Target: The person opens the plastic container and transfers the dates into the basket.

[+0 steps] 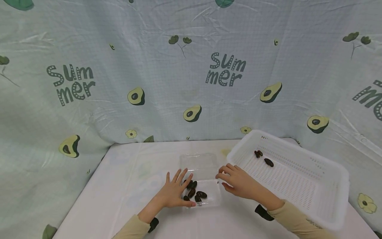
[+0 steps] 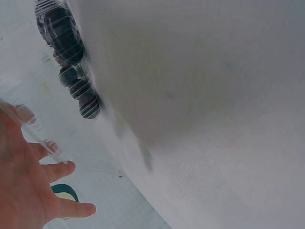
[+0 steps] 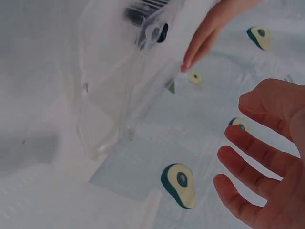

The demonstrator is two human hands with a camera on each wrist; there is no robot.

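Note:
A clear plastic clamshell box [image 1: 213, 196] lies on the table, its hinged lid [image 1: 198, 162] folded back away from the person. Several dark, glossy oval pieces [image 1: 201, 194] sit in its base, mostly on the left side. The left hand [image 1: 171, 196] spreads its fingers along the box's left edge, thumb at the near rim; in the left wrist view, its fingers [image 2: 59, 171] are straight beside the clear plastic. By the box's right edge hovers the right hand [image 1: 237, 182], its fingers [image 3: 252, 145] loosely bent with nothing between them in the right wrist view.
A large white perforated basket [image 1: 340, 196] stands at the right, partly under the right forearm. Inside lie a dark oval piece [image 1: 269, 162] and a small dark cluster [image 1: 258, 153]. A printed curtain [image 1: 167, 83] hangs behind the white table [image 1: 119, 186].

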